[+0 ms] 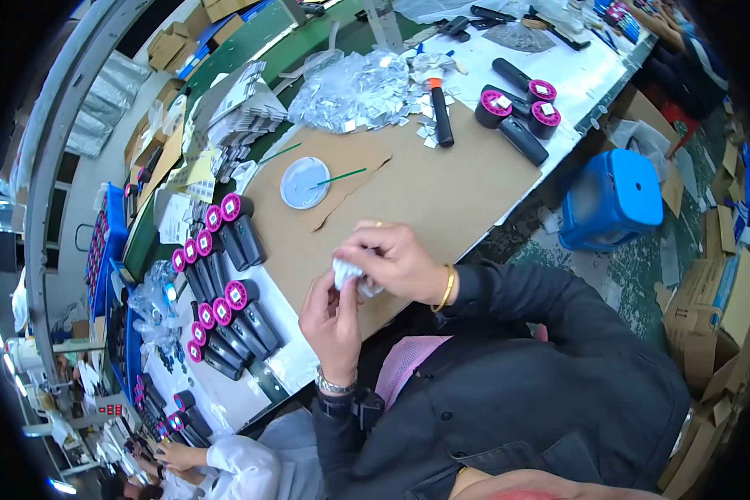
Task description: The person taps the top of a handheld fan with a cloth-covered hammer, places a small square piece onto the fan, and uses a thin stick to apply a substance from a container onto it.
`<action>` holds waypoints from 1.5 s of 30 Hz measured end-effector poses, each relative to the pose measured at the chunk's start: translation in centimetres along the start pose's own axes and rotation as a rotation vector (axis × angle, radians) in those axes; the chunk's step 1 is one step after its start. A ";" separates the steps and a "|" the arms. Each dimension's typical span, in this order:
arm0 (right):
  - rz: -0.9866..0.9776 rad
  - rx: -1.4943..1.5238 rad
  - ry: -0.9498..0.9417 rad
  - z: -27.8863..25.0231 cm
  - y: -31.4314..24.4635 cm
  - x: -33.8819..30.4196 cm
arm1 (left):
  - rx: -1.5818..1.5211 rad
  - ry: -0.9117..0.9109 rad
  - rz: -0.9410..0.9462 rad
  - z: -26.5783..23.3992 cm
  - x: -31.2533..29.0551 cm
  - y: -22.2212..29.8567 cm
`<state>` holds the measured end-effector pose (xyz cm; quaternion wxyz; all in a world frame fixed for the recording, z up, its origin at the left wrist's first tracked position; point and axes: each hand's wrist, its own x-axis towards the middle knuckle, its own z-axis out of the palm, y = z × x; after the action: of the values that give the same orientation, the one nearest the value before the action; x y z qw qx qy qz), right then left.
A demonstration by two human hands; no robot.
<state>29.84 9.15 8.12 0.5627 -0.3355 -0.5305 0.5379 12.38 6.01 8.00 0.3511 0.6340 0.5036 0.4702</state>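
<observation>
The step in hand looks like working a crumpled white wad (347, 272) between the fingers. Left hand (333, 321) and right hand (392, 262) each have a pinching grip on it, over the near side of the brown sheet (467, 183). Its visible length slants far-left to near-right, without a clear front end. Continuing calls for freeing one grip while the other steadies it.
</observation>
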 end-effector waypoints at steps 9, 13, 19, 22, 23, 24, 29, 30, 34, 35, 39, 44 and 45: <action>-0.166 -0.325 0.294 -9.7 -0.8 -1.8 | 0.013 0.073 0.272 2.7 14.5 2.9; -0.085 -0.337 0.421 -12.8 -0.4 -2.6 | 0.199 0.101 0.298 3.2 22.6 2.4; -0.037 -0.502 0.530 -16.5 -1.2 -2.8 | 0.680 0.327 0.564 3.2 31.7 -3.4; 0.025 -0.699 0.612 -20.5 -2.4 -2.7 | 0.538 0.209 0.529 5.2 30.4 -2.5; -0.058 -0.875 0.642 -21.7 -2.8 -2.3 | 0.494 0.181 0.501 4.4 28.9 -1.3; -0.134 -1.057 0.676 -22.9 -3.0 -2.1 | 0.571 0.157 0.474 4.5 26.9 0.1; -0.142 -1.522 0.733 -25.2 -2.4 -0.8 | 0.652 0.130 0.583 6.7 17.5 2.1; -0.149 -1.518 0.723 -25.1 -2.3 -0.5 | 0.609 0.118 0.605 6.8 16.1 2.1; 0.200 -1.599 0.631 -25.0 -1.9 -0.3 | 0.480 0.063 0.522 8.5 11.4 1.2; 0.188 -1.586 0.637 -25.3 -2.0 -0.6 | 0.481 0.071 0.520 8.9 10.4 0.7; 0.079 -1.469 0.580 -23.7 -2.4 -1.6 | 0.158 -0.086 0.163 11.2 7.1 0.7; -0.101 -1.175 0.305 -14.9 -3.6 -4.0 | -0.382 -0.080 -0.106 13.2 4.8 2.0; -0.164 -1.123 0.205 -13.7 -3.3 -4.5 | -0.447 -0.061 -0.099 13.5 4.6 1.9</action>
<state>44.41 6.87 7.29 0.3867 -0.5909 -0.7018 0.0932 26.04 10.35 6.63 0.5205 0.5288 0.4064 0.5332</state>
